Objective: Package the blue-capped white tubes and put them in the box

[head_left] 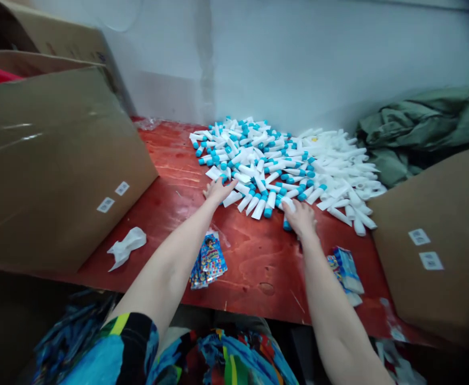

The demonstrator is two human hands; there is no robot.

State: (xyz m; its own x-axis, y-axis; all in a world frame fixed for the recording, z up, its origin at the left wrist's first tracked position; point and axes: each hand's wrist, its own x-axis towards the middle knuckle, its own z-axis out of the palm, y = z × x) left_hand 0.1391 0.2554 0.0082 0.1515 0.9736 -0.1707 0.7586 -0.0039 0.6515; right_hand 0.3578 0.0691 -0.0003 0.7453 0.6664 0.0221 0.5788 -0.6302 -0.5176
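Observation:
A heap of small white tubes with blue caps (254, 155) lies across the back middle of the table. My left hand (218, 191) is at the heap's left front edge, with fingers and thumb apart over the nearest tubes. At the front right edge of the heap, my right hand (302, 218) is closed around a white tube, whose blue cap (287, 223) shows beside the fingers. Part of its grip is hidden by the hand itself. A stack of blue printed packets (210, 259) lies on the table beside my left forearm.
White tubes without blue caps (346, 171) adjoin the heap on the right. Cardboard boxes stand at left (58, 160) and right (438, 235). More blue packets (347, 270) lie beside my right forearm. Crumpled white plastic (128, 247) lies at left; dark green fabric (422, 125) is behind.

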